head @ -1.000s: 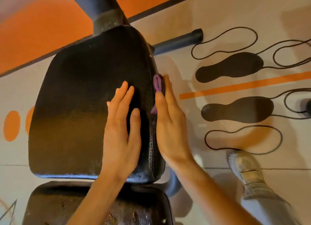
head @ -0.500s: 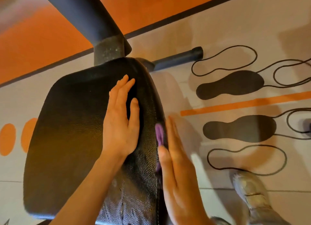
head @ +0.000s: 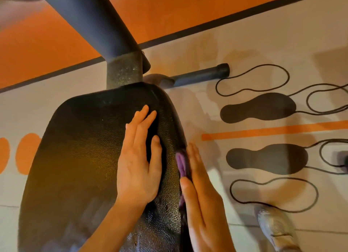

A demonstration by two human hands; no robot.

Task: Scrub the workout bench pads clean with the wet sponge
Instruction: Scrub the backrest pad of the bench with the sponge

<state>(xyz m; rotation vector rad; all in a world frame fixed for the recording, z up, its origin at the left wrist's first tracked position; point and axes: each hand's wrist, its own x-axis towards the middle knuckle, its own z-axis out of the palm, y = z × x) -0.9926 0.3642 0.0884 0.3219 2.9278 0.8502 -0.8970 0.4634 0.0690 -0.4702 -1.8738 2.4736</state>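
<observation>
A black textured bench pad fills the left and middle of the head view. My left hand lies flat on top of the pad near its right edge, fingers together and pointing away. My right hand presses a purple sponge flat against the pad's right side face. Only a strip of the sponge shows between my palm and the pad. The pad's surface looks wet and shiny near my wrists.
A thick dark frame post rises from behind the pad, and a black floor bar sticks out to the right. The floor carries orange bands and black footprint markings. My grey shoe stands at the lower right.
The view has moved closer over the pad. My right hand slid the sponge back along the pad's side toward me, then slightly forward. My left hand has shifted further up the pad.
</observation>
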